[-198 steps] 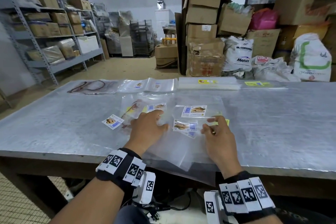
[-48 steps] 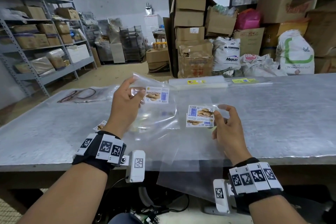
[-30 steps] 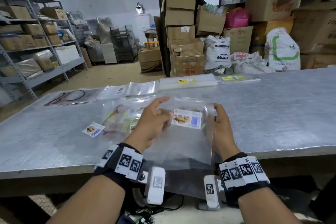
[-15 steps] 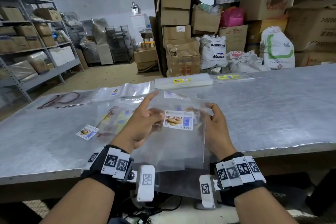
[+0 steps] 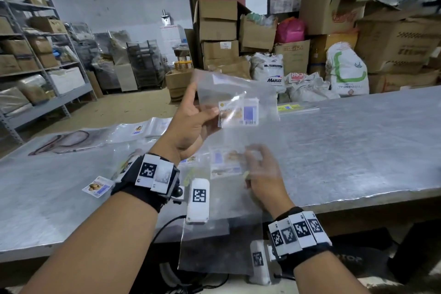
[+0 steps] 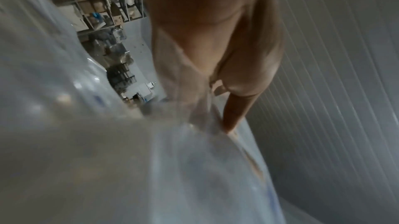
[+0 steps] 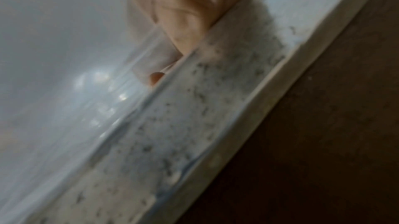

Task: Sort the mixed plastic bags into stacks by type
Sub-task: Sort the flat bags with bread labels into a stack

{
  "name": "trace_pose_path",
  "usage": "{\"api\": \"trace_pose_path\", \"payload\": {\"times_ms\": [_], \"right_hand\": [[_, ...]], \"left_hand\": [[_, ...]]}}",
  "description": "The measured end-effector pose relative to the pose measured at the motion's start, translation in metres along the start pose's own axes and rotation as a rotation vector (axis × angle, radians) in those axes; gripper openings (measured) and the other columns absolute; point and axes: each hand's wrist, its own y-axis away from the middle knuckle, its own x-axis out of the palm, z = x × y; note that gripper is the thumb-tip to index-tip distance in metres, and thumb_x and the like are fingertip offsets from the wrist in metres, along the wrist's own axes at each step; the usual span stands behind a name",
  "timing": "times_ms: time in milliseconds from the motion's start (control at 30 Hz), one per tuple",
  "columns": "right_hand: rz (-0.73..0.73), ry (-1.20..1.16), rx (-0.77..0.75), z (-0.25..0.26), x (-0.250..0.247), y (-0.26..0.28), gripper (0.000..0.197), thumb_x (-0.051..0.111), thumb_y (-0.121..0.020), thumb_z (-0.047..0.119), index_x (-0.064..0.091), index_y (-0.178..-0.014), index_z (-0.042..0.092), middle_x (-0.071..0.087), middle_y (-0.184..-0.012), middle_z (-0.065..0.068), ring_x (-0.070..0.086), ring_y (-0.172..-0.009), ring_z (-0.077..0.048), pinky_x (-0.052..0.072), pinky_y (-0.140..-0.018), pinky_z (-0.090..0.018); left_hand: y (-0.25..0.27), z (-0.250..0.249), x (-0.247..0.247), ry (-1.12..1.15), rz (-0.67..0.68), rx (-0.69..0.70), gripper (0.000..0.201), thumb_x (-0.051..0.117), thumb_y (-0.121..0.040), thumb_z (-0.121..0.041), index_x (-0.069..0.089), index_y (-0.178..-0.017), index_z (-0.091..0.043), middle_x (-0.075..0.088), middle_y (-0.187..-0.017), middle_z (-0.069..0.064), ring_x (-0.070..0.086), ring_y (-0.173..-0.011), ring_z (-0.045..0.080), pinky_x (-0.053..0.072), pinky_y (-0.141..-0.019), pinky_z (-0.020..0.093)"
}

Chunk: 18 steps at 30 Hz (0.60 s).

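Holding one clear bag up over the bench, the other hand low on the pile.

Left hand [image 5: 191,124], at frame centre, pinches a clear labelled bag [image 5: 238,102] by its left edge between thumb and fingers and holds it raised off the bench [image 5: 346,150]. Right hand [image 5: 265,179], lower centre and blurred, has curled fingers on the loose pile of clear bags [image 5: 222,164]; whether it grips one I cannot tell. That pile overhangs the bench's near edge. A loose label [image 5: 96,186] lies at lower left. Sorted stacks [image 5: 140,127] sit along the far edge at centre left, another flat stack [image 5: 296,108] right of centre. Cardboard boxes [image 5: 219,31] fill the upper centre.
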Motion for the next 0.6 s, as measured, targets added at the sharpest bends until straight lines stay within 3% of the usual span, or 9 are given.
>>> {"api": "trace_pose_path", "payload": {"times_ms": [67, 133, 233, 333, 433, 500, 600], "right_hand": [[0.013, -0.105, 0.023, 0.003, 0.000, 0.002, 0.009, 0.063, -0.099, 0.026, 0.063, -0.108, 0.026, 0.070, -0.091, -0.008, 0.059, -0.049, -0.006, 0.040, -0.038, -0.022], [0.048, -0.287, 0.045, 0.007, -0.001, 0.004, 0.019, 0.068, -0.096, 0.030, 0.063, -0.110, 0.019, 0.075, -0.087, -0.006, 0.065, -0.054, -0.006, 0.044, -0.041, -0.020], [0.081, -0.154, -0.018, 0.008, -0.004, 0.007, 0.010, 0.053, -0.106, 0.018, 0.059, -0.113, 0.016, 0.078, -0.086, -0.007, 0.074, -0.068, -0.017, 0.052, -0.049, -0.023], [0.051, -0.067, -0.048, 0.004, -0.005, 0.004, 0.018, 0.049, -0.107, 0.011, 0.061, -0.110, 0.023, 0.077, -0.092, -0.004, 0.074, -0.076, -0.019, 0.058, -0.059, -0.028], [-0.021, -0.007, -0.077, 0.001, -0.005, -0.001, 0.032, 0.043, -0.105, 0.005, 0.064, -0.101, 0.029, 0.074, -0.092, 0.006, 0.065, -0.076, -0.012, 0.051, -0.064, -0.021], [-0.036, -0.010, -0.063, 0.002, -0.006, -0.003, 0.036, 0.038, -0.105, 0.002, 0.063, -0.101, 0.027, 0.072, -0.092, 0.004, 0.061, -0.076, -0.016, 0.048, -0.064, -0.024], [0.006, -0.109, -0.017, 0.011, -0.008, -0.006, 0.023, 0.044, -0.107, 0.010, 0.061, -0.102, 0.024, 0.077, -0.096, -0.004, 0.073, -0.081, -0.019, 0.058, -0.071, -0.036]], "left_hand": [[0.009, 0.015, -0.010, -0.132, -0.006, -0.107, 0.079, 0.055, -0.095, 0.012, 0.035, -0.153, -0.038, 0.068, -0.120, 0.020, 0.070, -0.110, 0.036, 0.058, -0.091, 0.050], [0.020, 0.031, -0.025, -0.280, -0.030, -0.234, 0.078, 0.060, -0.094, 0.010, 0.039, -0.151, -0.038, 0.071, -0.110, 0.020, 0.071, -0.109, 0.037, 0.052, -0.102, 0.055], [0.034, 0.045, -0.041, -0.471, -0.094, -0.347, 0.068, 0.064, -0.094, 0.006, 0.043, -0.148, -0.029, 0.072, -0.099, 0.016, 0.072, -0.101, 0.028, 0.055, -0.098, 0.036], [0.041, 0.053, -0.048, -0.568, -0.144, -0.367, 0.060, 0.069, -0.092, 0.000, 0.047, -0.144, -0.022, 0.069, -0.099, 0.013, 0.067, -0.095, 0.025, 0.053, -0.094, 0.040], [0.047, 0.060, -0.048, -0.585, -0.170, -0.360, 0.056, 0.070, -0.092, -0.004, 0.048, -0.139, -0.024, 0.071, -0.102, 0.012, 0.068, -0.095, 0.026, 0.047, -0.078, 0.032], [0.049, 0.064, -0.046, -0.582, -0.205, -0.340, 0.060, 0.070, -0.092, -0.008, 0.046, -0.145, -0.023, 0.073, -0.107, 0.013, 0.069, -0.102, 0.031, 0.046, -0.079, 0.033], [0.050, 0.063, -0.038, -0.583, -0.259, -0.275, 0.063, 0.068, -0.094, -0.007, 0.042, -0.150, -0.022, 0.067, -0.094, 0.006, 0.062, -0.086, 0.018, 0.046, -0.074, 0.026]]}}
